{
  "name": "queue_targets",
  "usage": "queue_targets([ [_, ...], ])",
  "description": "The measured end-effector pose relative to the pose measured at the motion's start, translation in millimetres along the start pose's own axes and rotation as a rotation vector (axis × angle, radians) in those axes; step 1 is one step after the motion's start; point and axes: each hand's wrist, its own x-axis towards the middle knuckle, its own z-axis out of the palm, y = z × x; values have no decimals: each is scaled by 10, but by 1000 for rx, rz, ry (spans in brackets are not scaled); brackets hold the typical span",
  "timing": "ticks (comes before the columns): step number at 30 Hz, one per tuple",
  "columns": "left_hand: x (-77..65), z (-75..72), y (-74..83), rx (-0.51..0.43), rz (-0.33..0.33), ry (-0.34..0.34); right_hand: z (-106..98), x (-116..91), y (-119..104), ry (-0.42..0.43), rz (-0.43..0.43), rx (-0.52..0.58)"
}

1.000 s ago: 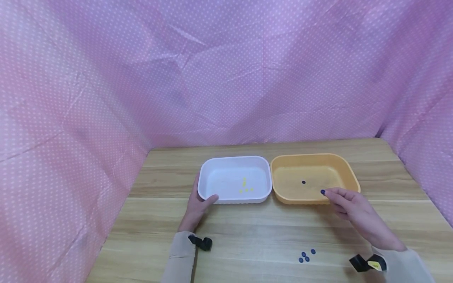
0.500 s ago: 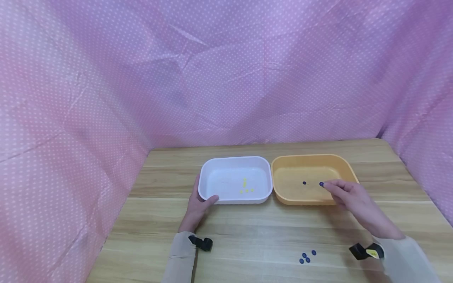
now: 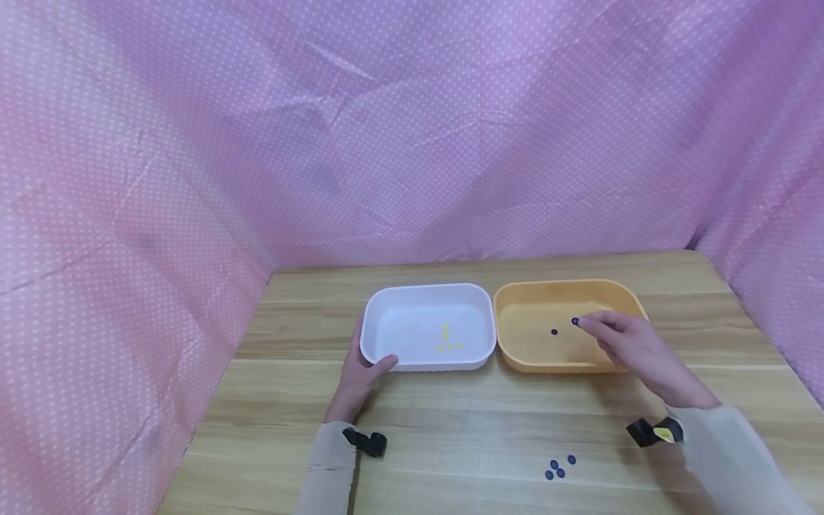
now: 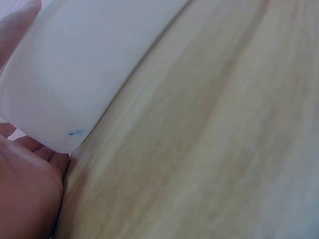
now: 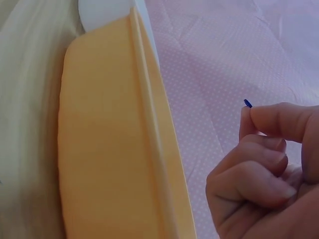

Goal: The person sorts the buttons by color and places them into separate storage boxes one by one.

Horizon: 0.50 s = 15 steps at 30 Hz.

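My right hand (image 3: 621, 343) is above the orange plastic basin (image 3: 528, 361), pinching a small dark-blue button (image 3: 575, 322) between thumb and index finger. In the right wrist view the button (image 5: 247, 103) shows edge-on at the fingertips, with the other fingers curled. Another dark-blue button (image 3: 554, 332) lies on the basin's floor. My left hand (image 3: 356, 379) grips the near-left corner of the white basin (image 3: 428, 290), thumb over its rim. Several small yellow pieces (image 3: 446, 332) lie inside it, too small to make out fully. The left wrist view shows fingers around the white basin's corner (image 4: 65, 114).
Several dark-blue buttons (image 3: 557, 468) lie loose near the front of the wooden table (image 3: 450, 443). The two basins stand side by side, their near ends touching or almost so. A pink dotted cloth (image 3: 412, 143) hangs behind and at both sides.
My right hand has moved forward and slightly left over the orange basin, still pinching the button. The left hand and both basins have stayed put.
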Motion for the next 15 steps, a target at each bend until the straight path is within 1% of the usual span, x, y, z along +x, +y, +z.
queue_targets([
  [2,11,-4,-32,12,19,4,3,48,-25,-3,10,-48],
  [5,12,-7,-52,26,41,9,16,116,-58,-17,2,-136],
  [8,8,-9,-54,32,46,13,35,179,-65,-33,-5,-201],
  [12,9,-8,-52,26,34,13,57,263,-28,-62,2,-224],
  [15,13,-10,-52,29,26,13,63,321,17,-73,-13,-252],
])
